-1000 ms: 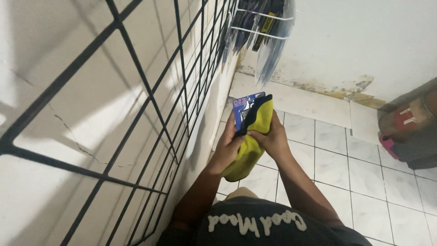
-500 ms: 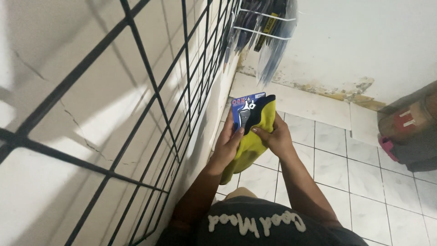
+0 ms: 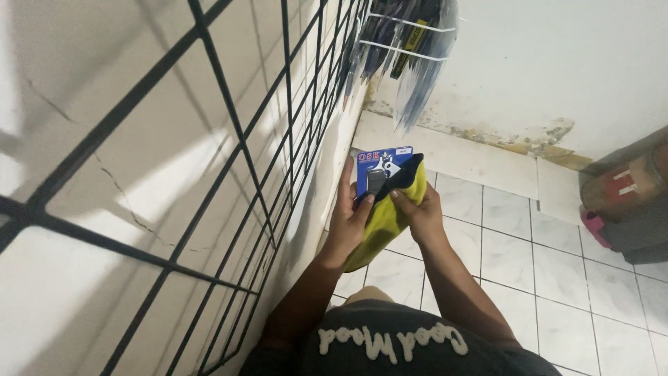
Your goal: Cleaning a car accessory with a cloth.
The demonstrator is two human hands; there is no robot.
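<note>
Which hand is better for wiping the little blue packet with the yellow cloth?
Probably the right hand: it grips the yellow cloth draped against the blue packet. The left hand, nearer the black wire grid, already supports the packet with its thumb on the front, so it suits steadying.

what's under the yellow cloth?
A blue carded blister pack, top showing, held in the left hand. Yellow cloth and right hand cover its lower part.
</note>
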